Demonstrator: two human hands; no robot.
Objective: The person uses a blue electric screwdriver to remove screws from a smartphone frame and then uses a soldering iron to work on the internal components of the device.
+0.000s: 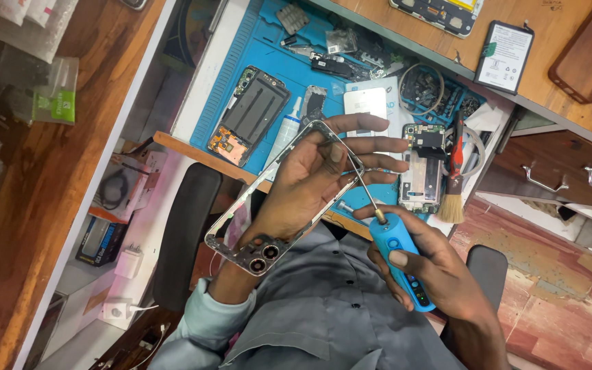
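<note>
In the middle of the frame the left hand (310,181) holds a silver phone frame (251,243), an empty metal frame with two round camera rings at its lower left end. The grip of this hand is closed on the frame: the palm lies inside it, and the fingers stretch to the right over its upper edge. The frame is tilted, from the lower left up to the upper middle of the picture, above the person's lap and grey shirt (310,308).

In the lower right of the middle, the right hand (426,270) has its grip closed around a blue electric screwdriver (399,257). The thumb lies on the blue body. The thin metal bit points up and to the left, and its tip meets the right edge of the frame, just beside the left fingers.

Behind the hands, in the upper middle, a blue work mat (268,51) lies on the worktop. On it are an opened phone (249,115) with dark inner parts, a white glue tube (284,133), another opened phone body (425,168), a red-handled tool (456,147) and a small brush (452,202). At the upper right, on the wooden worktop (549,89), lies a flat dark battery (507,56) with a white label. A black chair arm (186,233) is at the left of the lap.
</note>
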